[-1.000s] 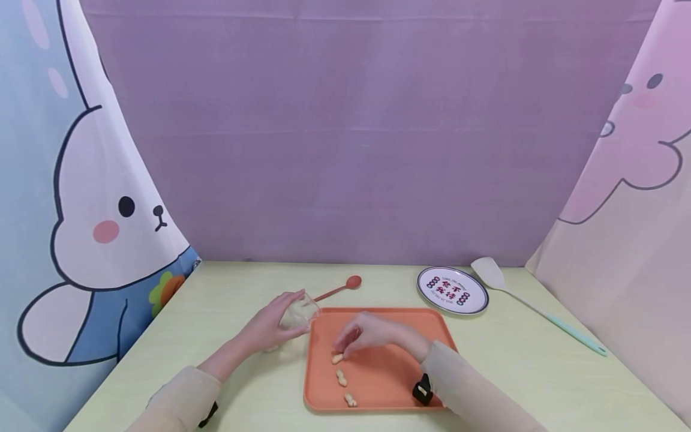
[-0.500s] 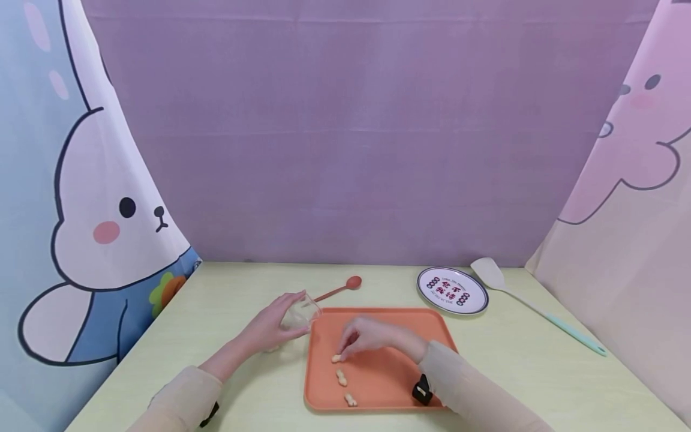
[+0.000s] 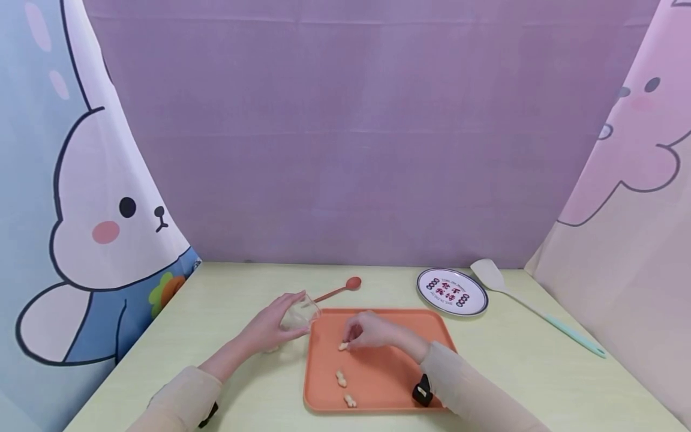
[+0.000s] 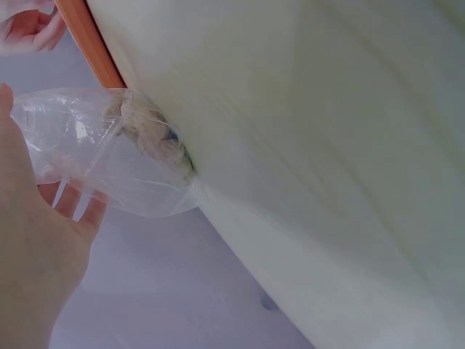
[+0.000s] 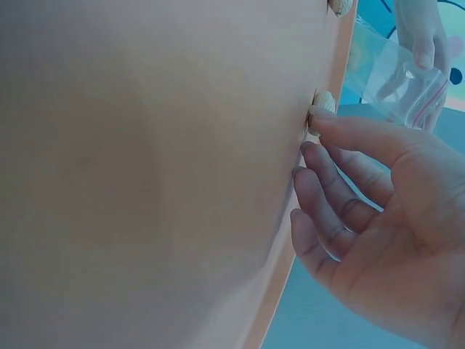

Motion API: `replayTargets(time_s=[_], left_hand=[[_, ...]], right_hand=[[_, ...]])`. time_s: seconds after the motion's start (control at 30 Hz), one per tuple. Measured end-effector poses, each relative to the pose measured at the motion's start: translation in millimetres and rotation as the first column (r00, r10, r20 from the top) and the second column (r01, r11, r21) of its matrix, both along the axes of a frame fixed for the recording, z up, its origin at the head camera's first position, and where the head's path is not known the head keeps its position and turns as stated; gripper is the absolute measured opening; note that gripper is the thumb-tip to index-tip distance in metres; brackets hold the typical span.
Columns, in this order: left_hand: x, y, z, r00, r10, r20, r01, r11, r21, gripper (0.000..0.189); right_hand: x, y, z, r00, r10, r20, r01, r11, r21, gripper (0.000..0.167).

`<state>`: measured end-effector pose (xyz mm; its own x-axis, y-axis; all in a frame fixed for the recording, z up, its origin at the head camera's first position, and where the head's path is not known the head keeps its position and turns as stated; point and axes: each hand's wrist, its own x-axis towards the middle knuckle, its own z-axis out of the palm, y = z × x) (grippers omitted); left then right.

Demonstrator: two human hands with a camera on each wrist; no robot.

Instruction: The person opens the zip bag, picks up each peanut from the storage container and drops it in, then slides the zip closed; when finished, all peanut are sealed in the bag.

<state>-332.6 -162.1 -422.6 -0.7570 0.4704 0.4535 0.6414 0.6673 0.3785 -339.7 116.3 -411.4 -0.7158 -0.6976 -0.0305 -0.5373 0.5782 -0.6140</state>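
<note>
My left hand (image 3: pixel 270 324) holds a clear plastic zip bag (image 3: pixel 299 314) just left of the orange tray (image 3: pixel 402 378). In the left wrist view, peanuts (image 4: pixel 149 131) are bunched at the bag's lower end, by the table. Over the tray, the thumb and a finger of my right hand (image 3: pixel 372 331) pinch a peanut (image 3: pixel 343 346); in the right wrist view this peanut (image 5: pixel 324 103) is at or just above the tray's surface, and I cannot tell which. Two more lie nearer me along the tray's left side: a middle peanut (image 3: pixel 341 378) and a front peanut (image 3: pixel 349 401).
Behind the tray lies a red spoon (image 3: pixel 353 283), partly hidden by the bag. A round plate (image 3: pixel 450 307) with red lettering sits at the back right, beside a white spatula (image 3: pixel 490 275) with a mint handle. A purple curtain (image 3: pixel 345 150) closes off the table's far edge.
My right hand has drawn the pinched peanut a little away from me and to the right on the tray. The left hand and bag stay where they were.
</note>
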Motion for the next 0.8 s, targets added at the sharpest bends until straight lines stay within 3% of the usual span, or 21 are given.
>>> replayTargets(time_s=[0.17, 0.4, 0.67, 0.8], left_hand=[[0.3, 0.0, 0.6, 1.000, 0.000, -0.008, 0.000, 1.000, -0.001, 0.077], [-0.5, 0.0, 0.6, 1.000, 0.003, -0.014, -0.002, 1.000, 0.005, 0.076], [0.5, 1.1, 1.3, 1.000, 0.000, 0.012, 0.000, 1.000, 0.010, 0.076], [1.3, -0.2, 1.3, 1.000, 0.009, 0.008, -0.009, 1.000, 0.003, 0.076]], right_hand=[[-0.5, 0.6, -0.6, 0.999, 0.022, 0.024, -0.022, 1.000, -0.012, 0.009], [-3.4, -0.1, -1.2, 0.996, 0.062, -0.062, -0.062, 0.998, 0.002, 0.008], [-2.5, 3.5, 1.5, 0.999, -0.028, -0.039, 0.028, 1.000, -0.010, 0.006], [-4.5, 7.9, 7.8, 1.000, -0.021, -0.017, 0.020, 0.997, -0.070, 0.008]])
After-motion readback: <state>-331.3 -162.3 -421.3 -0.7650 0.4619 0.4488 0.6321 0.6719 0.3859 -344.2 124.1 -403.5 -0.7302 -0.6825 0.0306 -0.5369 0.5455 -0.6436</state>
